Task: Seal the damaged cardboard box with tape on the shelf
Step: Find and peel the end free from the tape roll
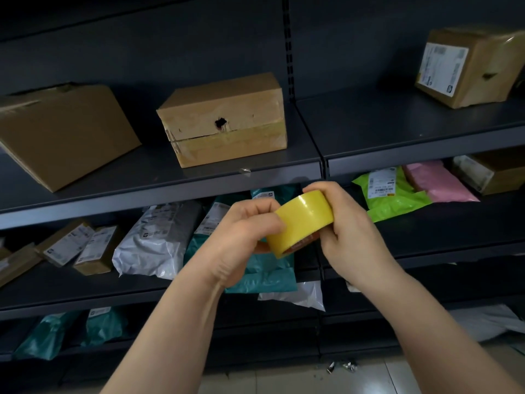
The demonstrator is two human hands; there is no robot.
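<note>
Clamping left hand (241,237) and right hand (350,226) on the tape roll (301,223), we risk hasty picking splitting its end.

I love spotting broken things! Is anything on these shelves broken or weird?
Yes. The middle cardboard box on the upper shelf has a dark ragged hole in its front, with a crack running along the seam beside it. The far-right box has a small tear on its side.
</note>
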